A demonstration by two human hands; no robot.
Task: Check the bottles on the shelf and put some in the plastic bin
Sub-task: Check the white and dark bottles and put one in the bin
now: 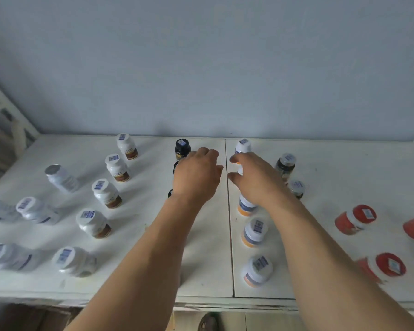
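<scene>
Both bare arms reach forward over a white painted shelf top [201, 259] set against a pale blue wall [201, 68], with a thin seam running near to far down its middle. The left hand [196, 177] hovers palm down over a column of black bottles; its fingers are curled loosely and I cannot tell whether they grip anything. The far black bottle with a barcode sticker on its cap [182, 147] stands upright just beyond that hand, and dark edges of other bottles show at the hand's left side. The right hand [256, 180] is open, thumb and fingers spread apart, beside a white-capped bottle with an orange base [243, 146] at the far end of a column right of the seam. Nearer in that column stand a second orange-based bottle [253, 231] and a third [257, 271], another being partly hidden under the wrist. Left of the arms, a diagonal row of white bottles with brown labels [106, 193] runs near to far, with more white bottles [62, 177] at the far left, some blurred. Two dark bottles with pale caps [286, 164] stand right of the right hand, and red-capped bottles [355, 219] sit well apart at the right edge. No plastic bin can be seen
</scene>
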